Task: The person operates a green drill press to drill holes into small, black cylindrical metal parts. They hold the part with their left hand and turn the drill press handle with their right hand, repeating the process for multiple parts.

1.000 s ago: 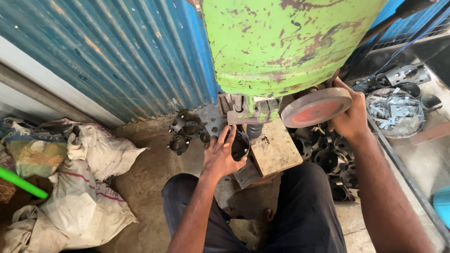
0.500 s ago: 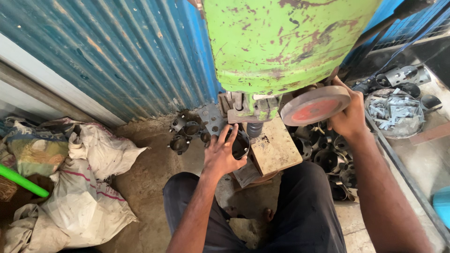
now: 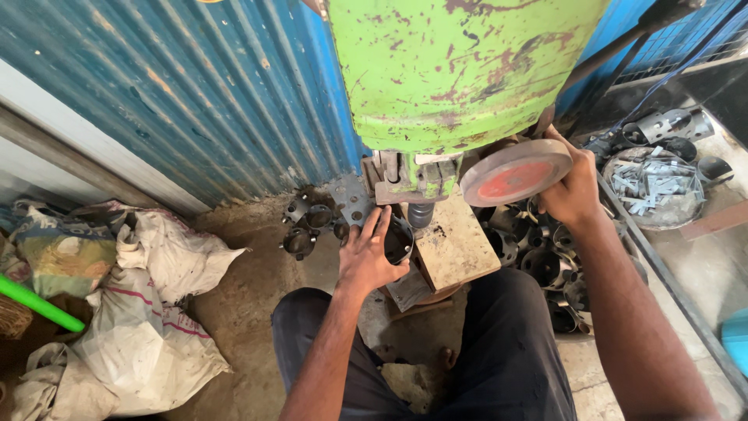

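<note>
A: What is the left hand (image 3: 366, 257) doing?

B: It is closed round a dark metal ring piece (image 3: 399, 238), fingers curled over its rim, holding it against the left edge of the worn block (image 3: 456, 243) under the press. The piece sits just left of the ram (image 3: 421, 214) that hangs from the green machine body (image 3: 460, 70).

A: And the right hand (image 3: 573, 191)?

B: Clamped on the rim of the reddish handwheel (image 3: 516, 171) at the machine's right side, fingers wrapped over its far edge.

A: Anything different from a second ago?

B: Very little. Both grips are the same. The wheel looks tipped slightly differently and sits a touch lower against the machine, which I read as a small turn. The ring piece has not shifted from the block's left edge.

A: So what does that tell you?

B: My judgement is that the work is in mid-stroke: the piece is held in place while the wheel is worked. I cannot tell whether the ram touches the piece; the hand hides that gap.

A: What lies round about?

B: A cluster of similar dark rings (image 3: 308, 222) on the floor by the corrugated blue wall (image 3: 195, 101), more rings (image 3: 545, 261) on the floor below the right forearm, a round pan of small grey clips (image 3: 650, 187) at the right edge, and white sacks (image 3: 148, 312) at the left.
</note>
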